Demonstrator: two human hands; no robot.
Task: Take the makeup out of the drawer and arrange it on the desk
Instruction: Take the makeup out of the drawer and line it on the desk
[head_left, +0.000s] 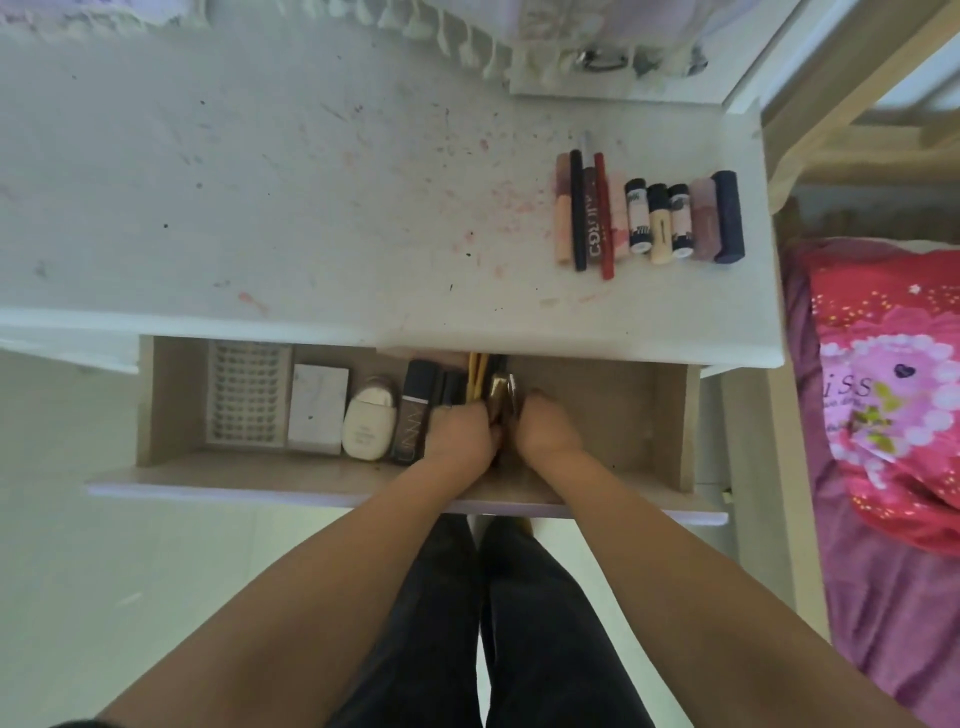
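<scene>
Both hands — left hand (460, 428), right hand (545, 428) — curl round a bundle of dark and gold makeup sticks (491, 387) mid-way along the open beige wooden drawer (670, 415), bare floor to its right.

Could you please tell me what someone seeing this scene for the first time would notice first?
Most likely the two hands meeting in the middle of the open drawer, the left hand and right hand both closed around a cluster of slim makeup items. Next, the neat row of lipsticks, pencils and small tubes lined up on the stained white desk, toward its right end. A lash tray lies at the drawer's left.
</scene>
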